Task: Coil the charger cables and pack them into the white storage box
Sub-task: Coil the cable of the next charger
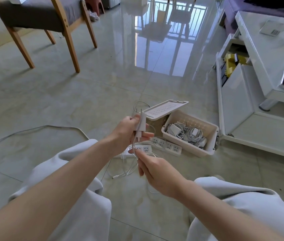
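Two hands, one job: your left hand [129, 131] grips the white plug [141, 124] as anchor; your right hand [157, 169] pinches its cable [133, 144], ready for looping. Just beyond, the open white storage box [186, 146] holds other chargers [183, 131].

Both forearms are shown bare, from the lower corners of the frame up to the left hand [129, 132] and the right hand [157, 171]. Loose light grey trousers [78, 173] of soft, creased fabric are worn, seen at lower left and lower right
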